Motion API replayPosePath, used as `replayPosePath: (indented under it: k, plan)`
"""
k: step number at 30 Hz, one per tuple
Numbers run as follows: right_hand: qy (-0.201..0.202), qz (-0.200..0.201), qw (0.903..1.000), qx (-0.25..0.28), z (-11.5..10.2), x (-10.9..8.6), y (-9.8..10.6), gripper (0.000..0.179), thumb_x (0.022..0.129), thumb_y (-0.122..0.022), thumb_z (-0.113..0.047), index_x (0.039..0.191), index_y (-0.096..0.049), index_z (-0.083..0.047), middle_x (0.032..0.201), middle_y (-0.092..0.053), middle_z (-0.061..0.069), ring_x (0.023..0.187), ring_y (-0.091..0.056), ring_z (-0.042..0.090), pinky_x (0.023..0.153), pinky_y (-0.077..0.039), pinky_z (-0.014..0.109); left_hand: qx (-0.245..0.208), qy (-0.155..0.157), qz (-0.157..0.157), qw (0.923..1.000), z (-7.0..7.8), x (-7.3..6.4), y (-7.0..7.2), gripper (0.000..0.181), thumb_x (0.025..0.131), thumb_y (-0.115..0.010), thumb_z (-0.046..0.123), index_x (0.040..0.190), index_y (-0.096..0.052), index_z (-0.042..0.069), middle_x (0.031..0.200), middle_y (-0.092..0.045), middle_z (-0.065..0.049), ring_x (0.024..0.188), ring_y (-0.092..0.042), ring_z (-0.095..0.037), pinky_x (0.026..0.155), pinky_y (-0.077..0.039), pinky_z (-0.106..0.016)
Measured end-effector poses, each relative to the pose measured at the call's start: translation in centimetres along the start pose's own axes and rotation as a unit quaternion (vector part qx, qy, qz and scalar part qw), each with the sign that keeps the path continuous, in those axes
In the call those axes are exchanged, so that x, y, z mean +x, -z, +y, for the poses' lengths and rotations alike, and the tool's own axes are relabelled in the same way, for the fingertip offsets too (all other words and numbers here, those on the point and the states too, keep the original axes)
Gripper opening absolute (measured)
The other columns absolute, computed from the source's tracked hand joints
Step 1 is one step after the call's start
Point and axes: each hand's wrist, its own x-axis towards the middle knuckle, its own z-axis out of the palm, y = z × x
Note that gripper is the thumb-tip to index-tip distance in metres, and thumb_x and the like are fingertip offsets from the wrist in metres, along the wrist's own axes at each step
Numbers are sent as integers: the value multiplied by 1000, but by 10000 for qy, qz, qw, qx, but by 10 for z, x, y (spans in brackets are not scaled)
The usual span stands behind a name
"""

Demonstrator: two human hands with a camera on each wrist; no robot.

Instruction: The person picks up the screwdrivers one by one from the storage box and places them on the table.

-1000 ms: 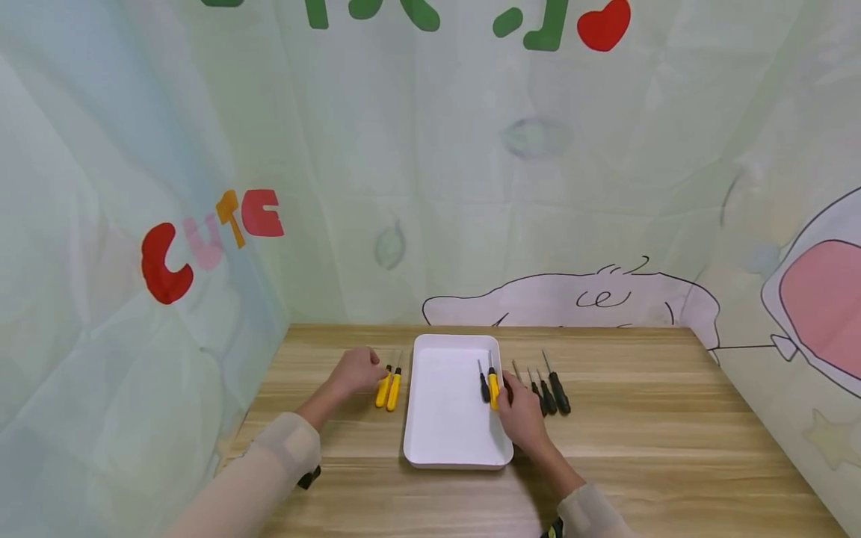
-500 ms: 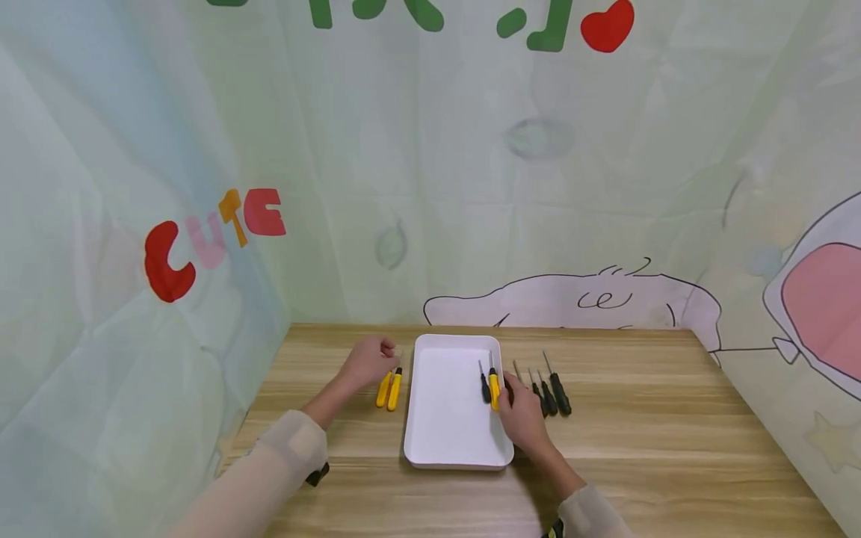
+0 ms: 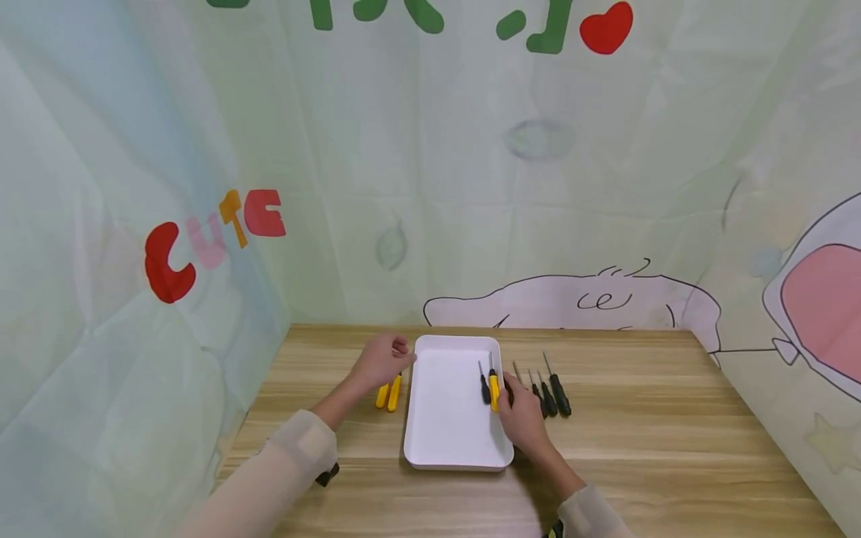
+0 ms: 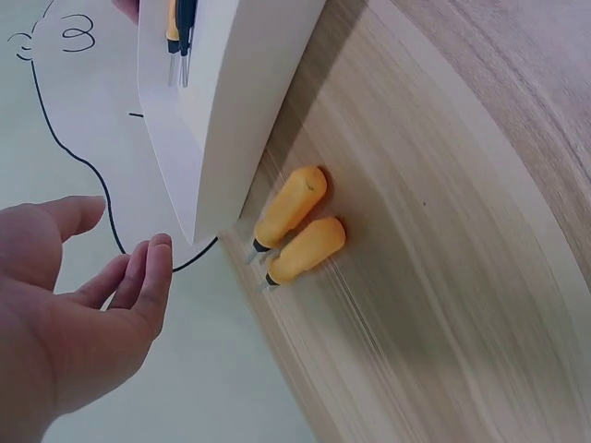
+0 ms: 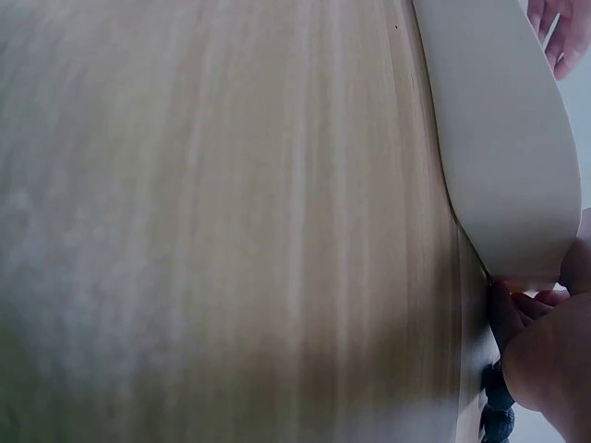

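Note:
A white tray (image 3: 444, 433) lies on the table. Inside, along its right wall, are a yellow-handled screwdriver (image 3: 494, 390) and a small black-handled screwdriver (image 3: 485, 391). My right hand (image 3: 523, 418) grips the tray's right wall, thumb at the rim and fingers outside; the right wrist view shows this hand (image 5: 554, 355) at the wall. My left hand (image 3: 380, 362) hovers by the tray's far left corner, above two yellow-handled screwdrivers (image 3: 394, 394) on the table. The left wrist view shows this hand (image 4: 83, 318) holding nothing, thumb apart from loosely bent fingers.
Several black-handled screwdrivers (image 3: 558, 394) lie right of the tray, partly behind my right hand. A printed cloth backdrop (image 3: 350, 224) rises behind the wooden table (image 3: 646, 433) and along both sides.
My left hand has moved right, from beside the two yellow screwdrivers to the tray's far left corner. The right hand, the tray and the screwdrivers have stayed in place.

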Motion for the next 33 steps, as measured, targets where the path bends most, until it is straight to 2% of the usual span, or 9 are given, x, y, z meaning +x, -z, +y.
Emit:
replayPosePath:
  k: [7, 18, 23, 28, 33]
  plan:
    - [56, -2, 10000, 10, 0, -1, 0, 44, 108, -54, -14, 148, -57, 3, 138, -67, 23, 105, -69, 31, 84, -62, 47, -130, 41, -34, 9999, 7, 1, -9, 39, 99, -75, 20, 129, -65, -4, 115, -71, -12, 111, -68, -30, 99, -60, -44]
    - [69, 48, 10000, -34, -3, 0, 1, 43, 107, -54, -14, 147, -58, 3, 136, -68, 24, 106, -69, 32, 88, -61, 50, -440, -115, -39, 9990, 18, 2, -27, 40, 96, -77, 18, 127, -66, -6, 113, -72, -13, 108, -70, -31, 95, -62, -43]
    - [13, 28, 10000, -15, -3, -1, 1, 43, 108, -54, -14, 148, -58, 3, 139, -67, 24, 113, -68, 34, 94, -60, 53, -474, -200, -56, 9987, 21, 3, -37, 41, 96, -78, 18, 126, -66, -8, 110, -73, -14, 107, -71, -32, 93, -62, -42]
    - [14, 16, 10000, 30, -5, -1, 1, 43, 108, -54, -13, 148, -57, 3, 140, -66, 24, 115, -68, 35, 95, -60, 54, -423, -206, -116, 9988, 26, 5, -48, 40, 95, -78, 18, 125, -68, -7, 108, -73, -12, 106, -71, -30, 89, -62, -40]
    - [57, 61, 10000, -4, -4, 0, 1, 43, 107, -54, -12, 147, -59, 4, 139, -66, 25, 120, -67, 38, 99, -58, 57, -364, -38, -353, 9987, 32, 6, -59, 46, 96, -79, 22, 130, -66, -6, 111, -72, -11, 106, -69, -28, 88, -63, -38]
